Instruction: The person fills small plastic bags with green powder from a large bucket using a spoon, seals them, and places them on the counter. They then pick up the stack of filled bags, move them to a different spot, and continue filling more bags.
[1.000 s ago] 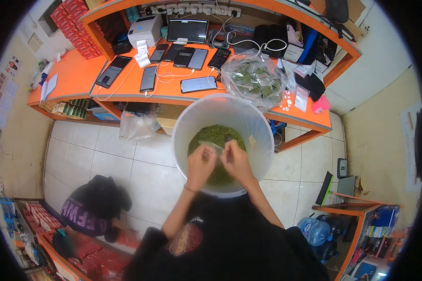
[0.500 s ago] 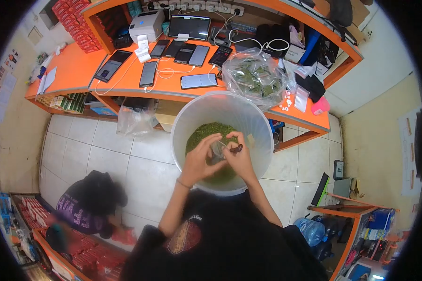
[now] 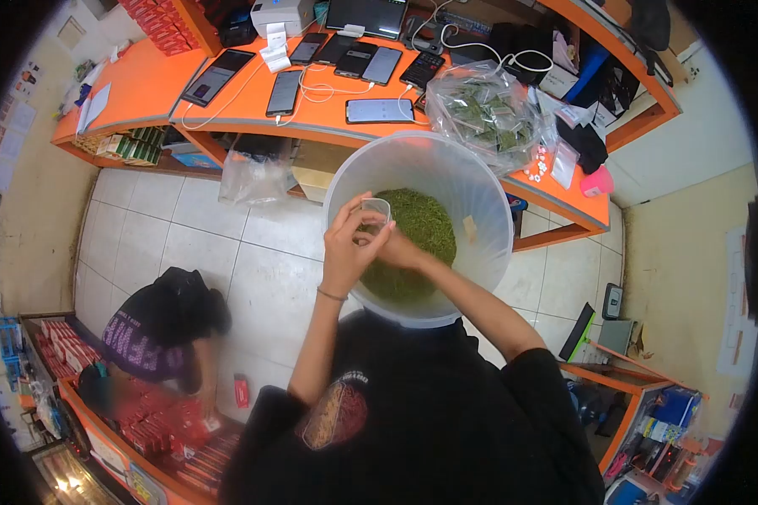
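A large translucent white tub stands in front of me with finely shredded green leaf in its bottom. Over it, my left hand pinches a small clear plastic pouch with its mouth spread. My right hand reaches into the tub from the right, just under the left hand and above the leaf. Its fingers look curled, but their tips are hidden behind the left hand, and what they hold does not show.
An orange desk beyond the tub carries several phones, a label printer and a clear bag of filled green packets. At lower left, a person bends over red boxes. A broom leans at the right.
My right hand has moved down and left, under the left hand; the dark handle it held is hidden now. The pouch's mouth shows more clearly. The view has shifted, and the other person has reached downward.
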Action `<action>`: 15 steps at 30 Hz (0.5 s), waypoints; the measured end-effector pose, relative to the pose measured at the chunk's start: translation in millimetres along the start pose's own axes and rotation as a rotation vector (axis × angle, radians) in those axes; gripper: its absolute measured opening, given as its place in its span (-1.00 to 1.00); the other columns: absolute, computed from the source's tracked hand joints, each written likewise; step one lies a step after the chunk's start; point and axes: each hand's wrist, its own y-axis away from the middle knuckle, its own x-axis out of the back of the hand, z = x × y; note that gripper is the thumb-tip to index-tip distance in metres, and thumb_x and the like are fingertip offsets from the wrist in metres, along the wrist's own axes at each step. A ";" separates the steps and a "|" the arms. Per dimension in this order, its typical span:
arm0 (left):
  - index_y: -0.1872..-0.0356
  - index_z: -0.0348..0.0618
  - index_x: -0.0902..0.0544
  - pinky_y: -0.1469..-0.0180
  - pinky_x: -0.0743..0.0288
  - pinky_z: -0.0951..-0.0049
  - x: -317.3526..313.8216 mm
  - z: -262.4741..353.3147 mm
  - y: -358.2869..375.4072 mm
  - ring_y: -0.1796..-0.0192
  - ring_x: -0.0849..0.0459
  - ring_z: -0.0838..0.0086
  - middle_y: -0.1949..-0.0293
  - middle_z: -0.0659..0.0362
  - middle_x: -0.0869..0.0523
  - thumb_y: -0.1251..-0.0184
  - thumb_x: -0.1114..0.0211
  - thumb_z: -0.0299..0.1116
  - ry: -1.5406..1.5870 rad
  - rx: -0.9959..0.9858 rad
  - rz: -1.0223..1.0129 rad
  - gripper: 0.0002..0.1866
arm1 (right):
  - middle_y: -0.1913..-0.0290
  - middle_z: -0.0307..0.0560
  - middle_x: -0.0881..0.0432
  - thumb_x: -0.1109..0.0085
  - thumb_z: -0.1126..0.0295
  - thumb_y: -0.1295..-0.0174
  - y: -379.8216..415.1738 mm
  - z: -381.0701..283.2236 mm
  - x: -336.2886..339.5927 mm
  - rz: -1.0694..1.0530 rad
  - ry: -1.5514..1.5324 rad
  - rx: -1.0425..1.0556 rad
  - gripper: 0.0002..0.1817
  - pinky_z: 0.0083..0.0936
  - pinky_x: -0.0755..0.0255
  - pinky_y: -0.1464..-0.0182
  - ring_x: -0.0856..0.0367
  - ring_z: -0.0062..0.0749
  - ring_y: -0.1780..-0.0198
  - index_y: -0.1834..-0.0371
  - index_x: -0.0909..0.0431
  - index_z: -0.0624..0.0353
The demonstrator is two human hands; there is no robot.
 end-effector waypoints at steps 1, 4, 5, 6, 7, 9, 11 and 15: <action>0.07 -0.26 -0.60 0.36 -0.70 0.60 0.4 -0.2 -0.9 0.22 -0.70 0.56 -0.17 0.03 -0.60 -0.09 -0.49 -0.51 0.008 0.006 -0.001 -0.64 | 0.24 0.08 -0.71 -0.07 0.39 -0.33 10.1 -10.3 -13.1 0.101 0.052 0.286 -0.76 -0.36 -0.58 0.18 -0.75 -0.38 0.22 0.16 -0.64 0.35; -0.02 -0.29 -0.57 0.33 -0.71 0.58 2.5 3.2 -2.0 0.20 -0.69 0.51 -0.18 -0.03 -0.58 -0.09 -0.50 -0.50 0.033 0.081 0.017 -0.55 | 0.21 0.07 -0.71 -0.04 0.37 -0.36 22.8 -17.0 -2.1 -0.076 -0.173 0.244 -0.73 -0.36 -0.60 0.11 -0.75 -0.34 0.19 0.12 -0.62 0.38; -0.02 -0.29 -0.57 0.33 -0.71 0.58 3.0 5.1 -2.0 0.20 -0.69 0.51 -0.18 -0.03 -0.58 -0.09 -0.50 -0.50 0.035 0.089 0.023 -0.55 | 0.17 0.07 -0.71 -0.02 0.33 -0.41 28.4 -14.8 12.1 -0.343 -0.438 -0.095 -0.70 -0.40 -0.61 0.08 -0.75 -0.32 0.17 0.09 -0.59 0.40; -0.10 -0.31 -0.51 0.32 -0.69 0.59 3.4 7.1 -3.0 0.19 -0.67 0.52 -0.19 -0.03 -0.57 -0.10 -0.49 -0.52 0.116 0.124 0.072 -0.48 | 0.14 0.08 -0.70 0.01 0.28 -0.45 31.9 -12.8 31.9 -0.338 -0.581 -0.169 -0.66 -0.43 -0.62 0.05 -0.74 -0.31 0.17 0.10 -0.58 0.41; -0.18 -0.32 -0.46 0.31 -0.67 0.61 3.0 7.9 -4.3 0.17 -0.66 0.53 -0.20 -0.04 -0.56 -0.11 -0.48 -0.54 0.197 0.156 0.117 -0.41 | 0.11 0.09 -0.69 0.03 0.22 -0.49 35.3 -10.7 53.7 -0.326 -0.723 -0.243 -0.61 -0.46 -0.63 0.02 -0.74 -0.29 0.17 0.10 -0.57 0.43; -0.24 -0.34 -0.40 0.29 -0.66 0.62 2.6 3.1 -4.4 0.16 -0.64 0.55 -0.22 -0.03 -0.53 -0.11 -0.48 -0.56 0.223 0.155 0.127 -0.35 | 0.11 0.14 -0.68 0.09 0.12 -0.53 47.8 -10.3 87.8 -0.223 -0.821 -0.336 -0.54 -0.52 -0.63 0.02 -0.72 -0.32 0.18 0.14 -0.56 0.40; -0.30 -0.35 -0.34 0.28 -0.64 0.62 3.0 -1.1 -5.6 0.14 -0.62 0.56 -0.24 -0.03 -0.51 -0.11 -0.47 -0.58 0.251 0.150 0.127 -0.29 | 0.10 0.15 -0.68 0.08 0.12 -0.52 62.1 -12.0 112.0 -0.145 -0.882 -0.424 -0.56 -0.53 -0.63 0.02 -0.71 -0.35 0.18 0.12 -0.55 0.38; -0.36 -0.23 -0.33 0.20 -0.59 0.62 5.8 -5.8 -5.8 0.08 -0.56 0.56 -0.36 0.05 -0.38 -0.14 -0.45 -0.60 0.322 0.207 0.107 -0.27 | 0.09 0.17 -0.68 0.06 0.14 -0.52 91.5 -9.6 137.3 0.041 -1.107 -0.490 -0.61 -0.56 -0.62 0.02 -0.70 -0.40 0.18 0.08 -0.52 0.32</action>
